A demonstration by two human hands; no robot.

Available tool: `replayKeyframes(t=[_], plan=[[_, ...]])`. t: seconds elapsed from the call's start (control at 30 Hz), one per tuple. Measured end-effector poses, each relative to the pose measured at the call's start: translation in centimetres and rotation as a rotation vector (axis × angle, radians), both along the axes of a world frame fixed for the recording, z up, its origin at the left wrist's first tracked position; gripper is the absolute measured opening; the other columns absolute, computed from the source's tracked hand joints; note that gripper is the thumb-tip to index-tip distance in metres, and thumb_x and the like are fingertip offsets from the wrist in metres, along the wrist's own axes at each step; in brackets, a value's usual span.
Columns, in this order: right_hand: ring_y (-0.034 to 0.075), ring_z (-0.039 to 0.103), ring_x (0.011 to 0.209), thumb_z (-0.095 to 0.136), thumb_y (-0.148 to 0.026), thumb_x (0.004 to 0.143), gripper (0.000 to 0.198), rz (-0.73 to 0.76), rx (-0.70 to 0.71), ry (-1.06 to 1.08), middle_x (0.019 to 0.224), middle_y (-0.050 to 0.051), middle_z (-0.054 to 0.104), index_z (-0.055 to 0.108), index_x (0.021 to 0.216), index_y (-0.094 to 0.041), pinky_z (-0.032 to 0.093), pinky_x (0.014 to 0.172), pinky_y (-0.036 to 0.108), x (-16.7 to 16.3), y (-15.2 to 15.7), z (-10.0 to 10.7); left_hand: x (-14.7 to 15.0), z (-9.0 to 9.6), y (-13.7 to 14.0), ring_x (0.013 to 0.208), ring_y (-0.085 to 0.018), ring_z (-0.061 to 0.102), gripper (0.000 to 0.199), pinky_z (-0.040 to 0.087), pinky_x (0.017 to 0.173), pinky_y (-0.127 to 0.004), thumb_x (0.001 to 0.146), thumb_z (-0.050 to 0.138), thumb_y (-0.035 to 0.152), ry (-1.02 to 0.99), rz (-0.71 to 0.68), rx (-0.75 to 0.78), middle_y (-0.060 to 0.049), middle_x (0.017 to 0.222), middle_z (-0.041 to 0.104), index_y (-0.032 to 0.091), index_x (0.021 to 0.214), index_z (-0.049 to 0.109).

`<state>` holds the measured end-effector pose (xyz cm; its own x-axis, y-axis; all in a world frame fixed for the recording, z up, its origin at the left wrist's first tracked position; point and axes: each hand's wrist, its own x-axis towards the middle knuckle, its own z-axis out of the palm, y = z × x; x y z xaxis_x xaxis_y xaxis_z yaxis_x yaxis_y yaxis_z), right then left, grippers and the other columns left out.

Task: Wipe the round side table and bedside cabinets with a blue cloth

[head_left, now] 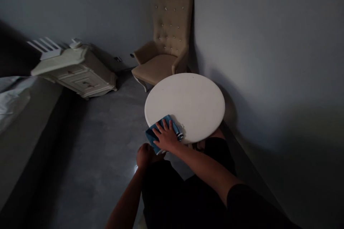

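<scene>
My right hand (pixel 167 137) lies flat with spread fingers on a folded blue cloth (pixel 153 136). It presses the cloth against the near left edge of a round white table (pixel 188 103), and part of the cloth hangs over the rim. A white-trimmed edge of the cloth shows to the right of the fingers. My left hand (pixel 144 154) is closed beside my knee, just left of the cloth and below the tabletop. Whatever it may hold is hidden.
A tan tufted armchair (pixel 158 66) with a carved white crest stands behind the table. At the left is a pale cabinet (pixel 80 75) carrying a white slatted object (pixel 49 48). A grey wall (pixel 268 43) runs close along the right. A bed edge (pixel 32 103) borders the left floor.
</scene>
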<state>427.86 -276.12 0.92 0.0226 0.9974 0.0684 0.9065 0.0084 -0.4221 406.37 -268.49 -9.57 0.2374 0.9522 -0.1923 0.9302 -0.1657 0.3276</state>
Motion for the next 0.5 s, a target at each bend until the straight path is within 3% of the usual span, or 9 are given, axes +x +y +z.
replayKeyframes(t=[0.13,0.3,0.4,0.5], plan=[[0.046,0.016,0.181,0.062,-0.068,0.112,0.077,-0.081,-0.013,-0.001,0.192,0.010,0.033,0.056,0.176,-0.025,0.006,0.145,0.075,7.3,-6.4,-0.4,0.8,-0.2,0.2,0.117,-0.033,0.080,0.034,0.058,0.094,-0.038,0.108,0.052,0.033,-0.004,0.022,-0.027,-0.019,0.127,0.085,0.020,0.120,0.081],[0.049,0.019,0.179,0.051,-0.063,0.116,0.071,-0.410,-0.069,-0.154,0.192,0.009,0.034,0.057,0.176,-0.027,0.011,0.142,0.081,20.0,-14.1,-1.6,2.3,0.1,0.1,0.129,-0.036,0.077,0.042,0.060,0.111,-0.045,0.103,0.056,0.032,-0.083,0.006,-0.016,-0.024,0.136,0.082,0.013,0.131,0.080],[0.049,0.016,0.180,0.047,-0.055,0.117,0.070,-0.588,-0.088,-0.221,0.195,0.009,0.028,0.049,0.181,-0.027,0.022,0.139,0.083,26.1,-16.4,-2.5,3.0,0.5,-0.8,0.134,-0.038,0.076,0.042,0.060,0.117,-0.050,0.098,0.060,0.033,-0.166,0.022,-0.057,-0.021,0.132,0.084,0.016,0.130,0.082],[0.052,0.012,0.179,0.045,-0.054,0.118,0.070,-0.669,-0.107,-0.224,0.196,0.013,0.024,0.047,0.182,-0.025,0.024,0.135,0.088,27.7,-16.2,-2.6,2.5,0.6,-2.2,0.137,-0.038,0.076,0.049,0.061,0.119,-0.053,0.095,0.066,0.038,-0.294,0.040,-0.138,-0.017,0.136,0.084,0.020,0.138,0.079]])
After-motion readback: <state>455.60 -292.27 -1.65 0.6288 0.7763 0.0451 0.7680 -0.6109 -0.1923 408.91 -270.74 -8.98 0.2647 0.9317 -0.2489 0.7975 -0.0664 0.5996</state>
